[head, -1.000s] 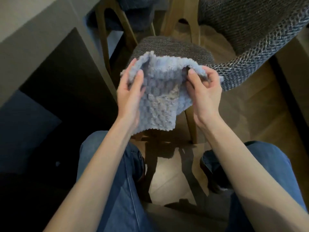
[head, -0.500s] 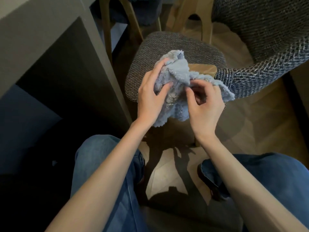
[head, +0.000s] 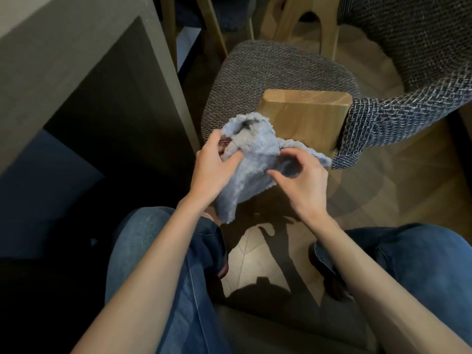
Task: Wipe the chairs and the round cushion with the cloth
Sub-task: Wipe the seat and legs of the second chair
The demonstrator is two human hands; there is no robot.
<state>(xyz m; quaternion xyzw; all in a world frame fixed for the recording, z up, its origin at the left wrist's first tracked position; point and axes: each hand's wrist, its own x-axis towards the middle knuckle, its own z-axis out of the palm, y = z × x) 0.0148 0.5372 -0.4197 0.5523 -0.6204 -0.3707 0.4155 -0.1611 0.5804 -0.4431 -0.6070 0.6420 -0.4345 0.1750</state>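
Note:
A fluffy light-blue cloth (head: 251, 164) hangs bunched between both hands, just in front of a chair. My left hand (head: 213, 167) pinches its left edge. My right hand (head: 302, 180) grips its right side, fingers curled into the fabric. The chair has a grey woven seat (head: 275, 70), a wooden back post (head: 304, 113) and a curved woven backrest (head: 408, 93) sweeping to the right. No round cushion can be told apart in this view.
A grey table or cabinet side (head: 84, 80) stands close on the left. Wooden legs (head: 212, 24) of another chair show at the top. My jeans-clad knees (head: 158, 251) frame a patch of wooden floor (head: 421, 190) below.
The cloth went from spread flat between my hands to bunched up. Both hands came lower and closer together, and the view shifted so the chair's wooden post shows.

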